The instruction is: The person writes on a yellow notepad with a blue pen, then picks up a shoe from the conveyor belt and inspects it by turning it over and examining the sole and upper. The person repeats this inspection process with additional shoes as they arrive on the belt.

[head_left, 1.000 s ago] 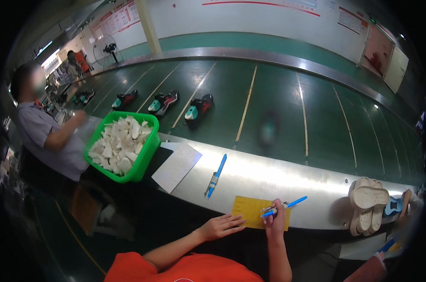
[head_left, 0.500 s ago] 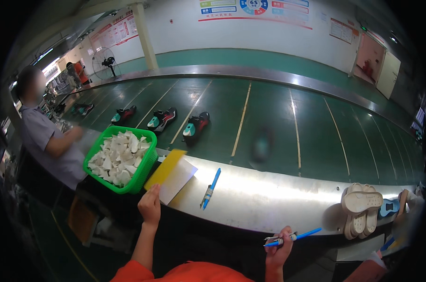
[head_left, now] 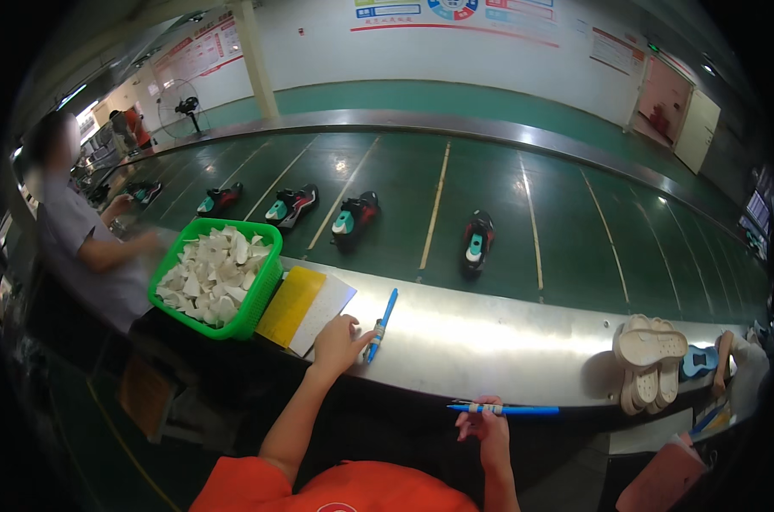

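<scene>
My right hand (head_left: pixel 492 428) grips a blue pen (head_left: pixel 530 410), which lies level across its fingers in front of the ledge's near edge. On the metal ledge rests another blue pen (head_left: pixel 389 311), wrapped with something pale around its lower part. My left hand (head_left: pixel 339 345) reaches over the ledge with its fingers apart, the tips right beside that wrapped part; whether they touch it I cannot tell. Partly behind this hand, a booklet with a yellow side and a pale side (head_left: pixel 295 305) lies flat, next to the green basket (head_left: pixel 272 277).
White scraps (head_left: pixel 216 273) fill the basket. Beyond the ledge, a green conveyor (head_left: pixel 566 247) carries several shoes, one shoe (head_left: pixel 478 242) nearly straight ahead. Cream soles (head_left: pixel 651 350) stand at the right end. A co-worker (head_left: pixel 97 247) is at the left, hands blurred.
My left hand has let go of the booklet, now flat, and moved right to the pen on the ledge. The pen in my right hand has turned level. The shoe ahead now shows clearly.
</scene>
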Demonstrator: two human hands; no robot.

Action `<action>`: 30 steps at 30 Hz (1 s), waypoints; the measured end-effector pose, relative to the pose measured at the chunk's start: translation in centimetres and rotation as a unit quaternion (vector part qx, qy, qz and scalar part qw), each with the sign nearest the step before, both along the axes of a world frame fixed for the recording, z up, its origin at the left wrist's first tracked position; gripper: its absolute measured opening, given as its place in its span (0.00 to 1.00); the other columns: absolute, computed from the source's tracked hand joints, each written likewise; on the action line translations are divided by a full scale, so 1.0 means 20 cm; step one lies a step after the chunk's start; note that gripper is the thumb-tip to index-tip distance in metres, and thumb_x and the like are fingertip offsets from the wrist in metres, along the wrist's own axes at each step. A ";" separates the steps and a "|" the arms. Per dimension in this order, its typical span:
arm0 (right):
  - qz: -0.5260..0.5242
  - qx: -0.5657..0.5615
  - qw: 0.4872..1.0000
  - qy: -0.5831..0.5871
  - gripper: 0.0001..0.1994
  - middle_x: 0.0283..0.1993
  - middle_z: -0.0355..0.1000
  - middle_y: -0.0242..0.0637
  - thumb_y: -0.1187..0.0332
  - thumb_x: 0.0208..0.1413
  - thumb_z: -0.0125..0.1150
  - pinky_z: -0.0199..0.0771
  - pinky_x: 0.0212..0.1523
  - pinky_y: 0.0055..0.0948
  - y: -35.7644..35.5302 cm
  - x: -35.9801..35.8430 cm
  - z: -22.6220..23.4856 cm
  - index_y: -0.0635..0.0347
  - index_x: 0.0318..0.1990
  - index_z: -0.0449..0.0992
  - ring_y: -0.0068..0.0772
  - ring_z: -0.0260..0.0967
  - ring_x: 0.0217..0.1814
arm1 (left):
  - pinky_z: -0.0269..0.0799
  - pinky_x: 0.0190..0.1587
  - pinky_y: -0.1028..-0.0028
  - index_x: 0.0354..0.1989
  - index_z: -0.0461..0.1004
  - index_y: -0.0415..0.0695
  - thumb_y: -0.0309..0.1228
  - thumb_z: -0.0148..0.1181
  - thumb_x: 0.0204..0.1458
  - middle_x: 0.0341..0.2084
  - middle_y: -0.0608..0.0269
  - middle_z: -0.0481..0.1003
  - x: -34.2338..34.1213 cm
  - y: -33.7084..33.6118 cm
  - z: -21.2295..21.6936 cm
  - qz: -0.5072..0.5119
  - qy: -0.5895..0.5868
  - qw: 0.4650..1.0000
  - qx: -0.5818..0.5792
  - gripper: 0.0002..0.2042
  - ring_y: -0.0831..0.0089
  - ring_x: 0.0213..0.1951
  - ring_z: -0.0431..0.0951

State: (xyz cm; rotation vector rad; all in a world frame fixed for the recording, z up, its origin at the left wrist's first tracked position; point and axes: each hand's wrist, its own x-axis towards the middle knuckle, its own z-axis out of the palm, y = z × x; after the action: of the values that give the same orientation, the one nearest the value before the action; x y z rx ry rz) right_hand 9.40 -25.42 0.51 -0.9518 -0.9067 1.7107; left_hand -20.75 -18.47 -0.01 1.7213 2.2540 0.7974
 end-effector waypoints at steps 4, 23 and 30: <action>-0.001 -0.011 0.994 -0.105 0.09 0.22 0.68 0.33 0.64 0.58 0.52 0.62 0.19 0.15 -0.05 0.03 0.02 0.61 0.34 0.68 0.18 0.63 0.18 | 0.68 0.30 0.69 0.30 0.74 0.38 0.45 0.64 0.43 0.24 0.57 0.74 0.06 0.07 -0.03 -0.005 -0.008 0.994 -0.111 0.19 0.64 0.28 0.74; 0.018 -0.019 0.995 -0.093 0.09 0.23 0.72 0.35 0.69 0.54 0.59 0.67 0.19 0.16 0.32 -0.12 0.05 0.67 0.37 0.73 0.20 0.67 0.19 | 0.69 0.27 0.82 0.39 0.72 0.38 0.32 0.61 0.51 0.26 0.59 0.78 0.47 -0.04 0.20 -0.222 -0.536 0.798 -0.166 0.11 0.78 0.27 0.78; -0.007 0.014 0.986 -0.167 0.08 0.22 0.71 0.32 0.70 0.51 0.62 0.63 0.19 0.14 0.34 -0.14 0.01 0.66 0.33 0.74 0.17 0.65 0.19 | 0.68 0.31 0.83 0.43 0.70 0.38 0.28 0.56 0.54 0.25 0.60 0.78 0.46 -0.01 0.14 -0.245 -0.563 0.768 -0.185 0.11 0.83 0.28 0.75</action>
State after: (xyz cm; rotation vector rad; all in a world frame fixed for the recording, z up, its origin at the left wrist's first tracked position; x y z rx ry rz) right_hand 6.53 -18.61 0.79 -1.2467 -1.1341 1.5460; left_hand -11.59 -18.65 2.72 1.0417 0.9817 0.8293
